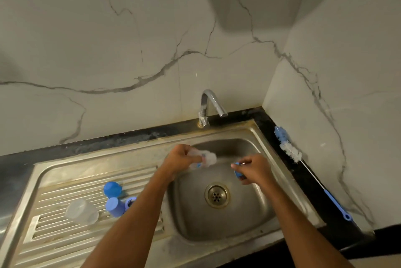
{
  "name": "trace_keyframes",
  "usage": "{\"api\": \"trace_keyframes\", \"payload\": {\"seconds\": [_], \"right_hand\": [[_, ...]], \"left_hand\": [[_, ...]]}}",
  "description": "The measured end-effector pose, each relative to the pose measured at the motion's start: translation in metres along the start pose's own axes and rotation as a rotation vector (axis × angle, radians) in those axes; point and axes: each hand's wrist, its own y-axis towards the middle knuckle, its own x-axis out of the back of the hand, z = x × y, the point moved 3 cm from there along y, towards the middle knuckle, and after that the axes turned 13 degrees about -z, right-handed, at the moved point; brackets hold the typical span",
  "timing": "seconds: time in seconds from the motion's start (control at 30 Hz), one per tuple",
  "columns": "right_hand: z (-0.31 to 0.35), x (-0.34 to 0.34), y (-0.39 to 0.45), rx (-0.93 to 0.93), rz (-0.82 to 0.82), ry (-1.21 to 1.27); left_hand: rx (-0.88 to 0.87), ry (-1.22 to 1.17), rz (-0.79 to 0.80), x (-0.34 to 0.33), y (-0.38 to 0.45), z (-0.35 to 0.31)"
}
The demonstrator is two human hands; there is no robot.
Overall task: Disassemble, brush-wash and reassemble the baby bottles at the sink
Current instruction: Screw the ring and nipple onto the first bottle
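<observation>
Marble-veined wall panels are meeting in a corner behind a steel sink [256, 135], its faucet [209, 105] standing at the back rim. No writing is readable anywhere. Over the basin, the left hand [181, 159] is gripping a clear baby bottle [206, 158], while the right hand [252, 169], just apart from it, is pinching a blue ring [238, 173]. Two blue caps [112, 189] [115, 207] and a clear cup [81, 211] are sitting on the ribbed drainboard [65, 191]. A bottle brush [288, 148] is lying along the black counter edge at right.
</observation>
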Motion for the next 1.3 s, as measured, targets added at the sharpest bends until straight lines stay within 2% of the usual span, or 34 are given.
{"api": "trace_keyframes", "payload": {"seconds": [0.07, 0.23, 0.43, 0.5, 1.0, 1.17, 1.3], "right_hand": [[0.013, 0.009, -0.001, 0.021, -0.013, 0.13], [0.038, 0.029, -0.004, 0.235, -0.016, 0.262], [0.073, 0.028, -0.018, 0.595, -0.023, -0.001], [0.081, 0.026, -0.021, 0.661, -0.032, -0.067], [0.104, 0.011, -0.037, 0.789, -0.01, -0.272], [0.11, 0.009, -0.044, 0.841, -0.024, -0.301], [0.125, 0.013, -0.051, 0.856, -0.066, -0.345]], "left_hand": [[0.09, -0.195, 0.04, 0.005, -0.003, -0.003], [0.03, -0.283, 0.06, 0.011, -0.012, -0.007], [-0.145, -0.098, -0.007, 0.008, -0.024, -0.02], [-0.194, -0.065, -0.02, 0.009, -0.026, -0.023], [-0.451, 0.031, -0.047, 0.001, -0.03, -0.024], [-0.614, 0.022, -0.187, -0.006, -0.035, -0.025], [-0.59, -0.047, -0.254, -0.014, -0.039, -0.021]]}}
